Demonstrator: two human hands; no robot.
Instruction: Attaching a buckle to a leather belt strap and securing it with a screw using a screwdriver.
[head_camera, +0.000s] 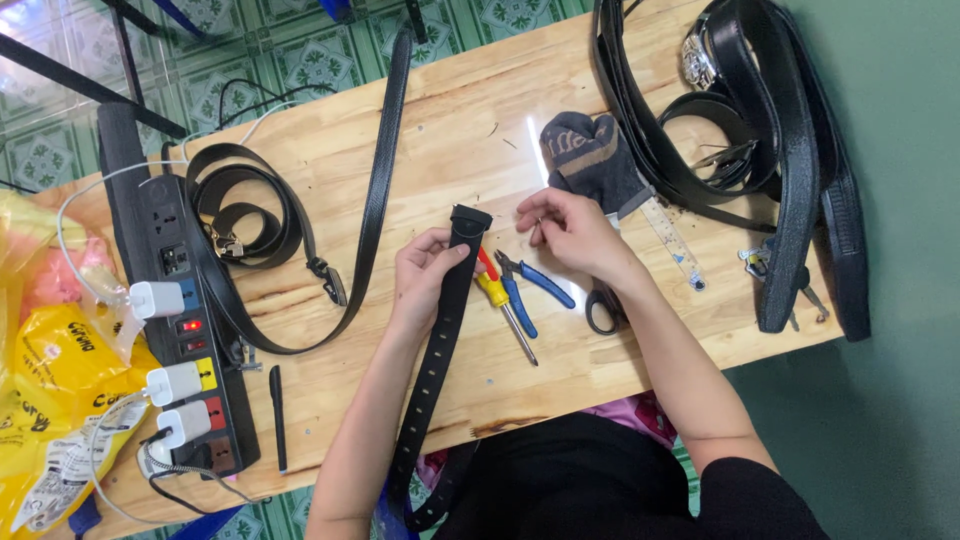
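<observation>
A big wooden table fills the view. A pile of black belts lies on its right side. A black power strip lies on its left. The left hand has its fingers wrapped tight around a black belt with holes, near the belt's top end. The right hand pinches something tiny; I cannot tell what. Blue pliers and a red and yellow screwdriver lie between the hands.
</observation>
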